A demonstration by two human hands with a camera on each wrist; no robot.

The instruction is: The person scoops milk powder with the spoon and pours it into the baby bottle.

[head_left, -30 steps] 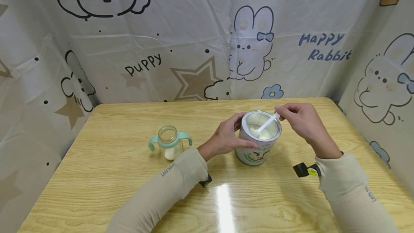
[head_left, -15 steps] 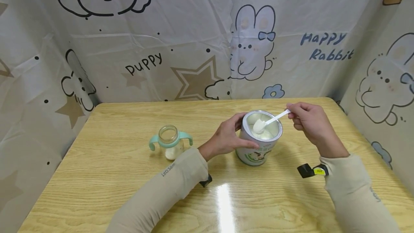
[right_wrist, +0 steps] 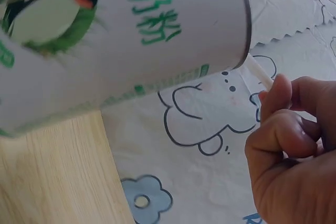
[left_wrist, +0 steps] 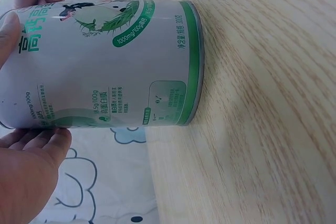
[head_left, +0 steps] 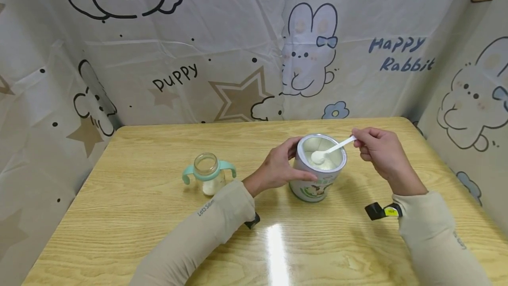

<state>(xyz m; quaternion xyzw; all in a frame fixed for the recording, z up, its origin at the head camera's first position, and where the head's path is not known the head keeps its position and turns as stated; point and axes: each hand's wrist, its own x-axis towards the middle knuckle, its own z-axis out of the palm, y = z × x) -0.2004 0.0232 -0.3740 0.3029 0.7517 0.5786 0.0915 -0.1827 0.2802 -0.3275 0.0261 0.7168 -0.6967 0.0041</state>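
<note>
A white milk powder can (head_left: 313, 184) with green print stands uncovered on the table, pale powder inside. My left hand (head_left: 278, 167) grips its left side, thumb across the front and fingers round the back. In the left wrist view the can (left_wrist: 115, 66) shows its green base band close to the tabletop. My right hand (head_left: 379, 151) pinches the handle end of a white scoop (head_left: 339, 145). The scoop's bowl, with powder in it, is inside the can's mouth. The right wrist view shows the right hand (right_wrist: 294, 140) beside the can's rim, most of the scoop hidden behind the can.
A baby bottle (head_left: 206, 167) with mint-green handles, lidless and with white powder at its bottom, stands left of the can, close to the left sleeve. The wooden table (head_left: 139, 215) ends at a printed cloth backdrop (head_left: 238, 34) at the back and sides.
My right hand has drawn back to the right with the scoop, whose bowl came up from the powder. Heaped half a second ago, its load now looks flatter. The left hand stays on the can.
</note>
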